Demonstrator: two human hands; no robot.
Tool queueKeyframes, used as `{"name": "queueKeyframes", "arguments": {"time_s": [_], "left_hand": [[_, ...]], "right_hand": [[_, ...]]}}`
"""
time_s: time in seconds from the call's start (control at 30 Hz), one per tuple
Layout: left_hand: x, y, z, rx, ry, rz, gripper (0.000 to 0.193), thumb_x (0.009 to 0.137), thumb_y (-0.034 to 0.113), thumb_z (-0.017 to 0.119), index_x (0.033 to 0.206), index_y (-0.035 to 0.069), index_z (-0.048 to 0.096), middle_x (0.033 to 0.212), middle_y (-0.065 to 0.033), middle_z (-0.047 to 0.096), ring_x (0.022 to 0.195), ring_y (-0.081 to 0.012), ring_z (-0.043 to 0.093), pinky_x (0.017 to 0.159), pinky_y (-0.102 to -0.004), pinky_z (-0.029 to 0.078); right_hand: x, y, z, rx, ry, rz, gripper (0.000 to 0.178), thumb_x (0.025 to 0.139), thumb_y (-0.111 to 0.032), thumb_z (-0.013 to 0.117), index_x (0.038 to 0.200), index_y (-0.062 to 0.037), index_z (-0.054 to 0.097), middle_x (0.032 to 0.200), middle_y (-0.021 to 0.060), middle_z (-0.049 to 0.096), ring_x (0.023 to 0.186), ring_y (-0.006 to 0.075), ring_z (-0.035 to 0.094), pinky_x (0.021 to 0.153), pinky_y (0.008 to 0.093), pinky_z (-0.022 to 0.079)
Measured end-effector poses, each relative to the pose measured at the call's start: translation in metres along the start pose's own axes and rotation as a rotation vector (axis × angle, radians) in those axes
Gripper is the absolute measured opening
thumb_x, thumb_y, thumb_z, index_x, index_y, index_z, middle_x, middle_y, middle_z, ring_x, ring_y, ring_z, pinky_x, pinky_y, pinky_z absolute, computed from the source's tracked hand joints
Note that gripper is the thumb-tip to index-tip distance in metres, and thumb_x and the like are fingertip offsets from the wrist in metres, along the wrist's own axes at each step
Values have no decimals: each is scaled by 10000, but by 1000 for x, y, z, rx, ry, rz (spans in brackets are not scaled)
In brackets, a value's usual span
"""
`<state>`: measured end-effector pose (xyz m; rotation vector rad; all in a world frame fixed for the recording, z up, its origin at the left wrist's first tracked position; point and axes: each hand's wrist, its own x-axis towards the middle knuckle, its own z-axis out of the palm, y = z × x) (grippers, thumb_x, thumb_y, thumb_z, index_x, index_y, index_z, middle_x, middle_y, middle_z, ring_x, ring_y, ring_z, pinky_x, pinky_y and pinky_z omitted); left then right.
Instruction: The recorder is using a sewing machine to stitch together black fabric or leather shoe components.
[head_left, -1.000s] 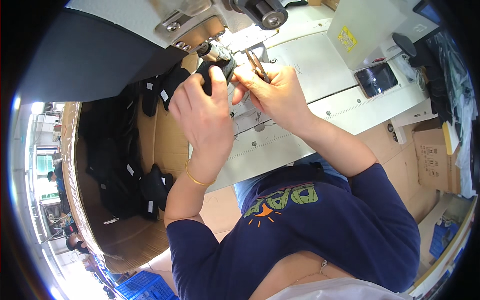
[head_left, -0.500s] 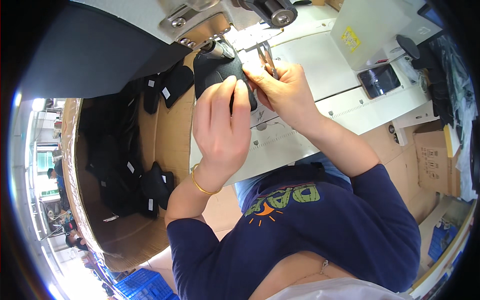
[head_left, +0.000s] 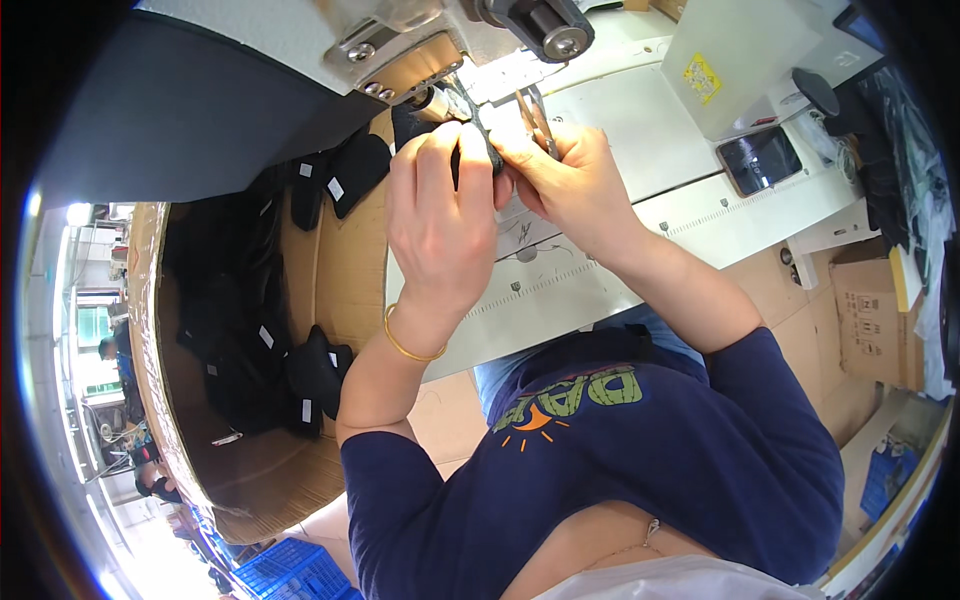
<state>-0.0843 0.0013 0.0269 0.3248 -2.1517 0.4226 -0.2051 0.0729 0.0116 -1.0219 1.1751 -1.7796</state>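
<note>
A black fabric piece point(head_left: 408, 124) lies under the head of the sewing machine point(head_left: 425, 68), beside its metal cylinder-shaped part point(head_left: 440, 104). My left hand point(head_left: 440, 220) is closed on the near part of this piece, its fingers bent over the top and covering much of it. At the piece's right edge, my right hand point(head_left: 575, 185) pinches with thumb and forefinger. That same hand also keeps a pair of thread snips point(head_left: 538, 122) in its grip, blades pointing away from me. Where the needle meets the fabric is hidden.
Left of the table stands a large cardboard box point(head_left: 335, 270) holding several black fabric pieces point(head_left: 235, 350) with white labels. A phone point(head_left: 760, 162) lies on the white table point(head_left: 640, 140) at the right. Blue crates point(head_left: 295, 572) stand at lower left.
My left hand has moved forward, toward the machine head, and the black fabric piece has gone farther under it. My right hand has stayed nearly in place with the snips.
</note>
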Motion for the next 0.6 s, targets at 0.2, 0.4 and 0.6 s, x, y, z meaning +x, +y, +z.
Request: {"name": "queueKeyframes", "arguments": {"time_s": [0.2,0.4,0.6], "left_hand": [[-9,-3,0,115,93,32,319,728,26,675,1042,-1,625,1006,-133,575,910,-293,569,771,-404,470],[-14,-13,11,94,50,6,469,676,1,705,1131,40,596,1046,-132,532,983,-322,504,838,-431,397],[-25,-34,-5,-40,-131,-151,412,776,28,654,1182,68,602,1032,-130,611,946,-308,583,780,-381,491]], "right_hand": [[-11,11,-3,24,-18,-72,320,1023,-270,481,918,-21,651,686,-2,611,525,45,470,488,214,394],[-19,15,-12,74,-173,32,358,1051,-264,388,1106,8,614,826,81,660,624,78,562,562,206,442],[-23,20,-37,-142,-301,35,504,1014,-427,443,1151,28,613,894,122,679,628,131,592,601,285,515]]}}
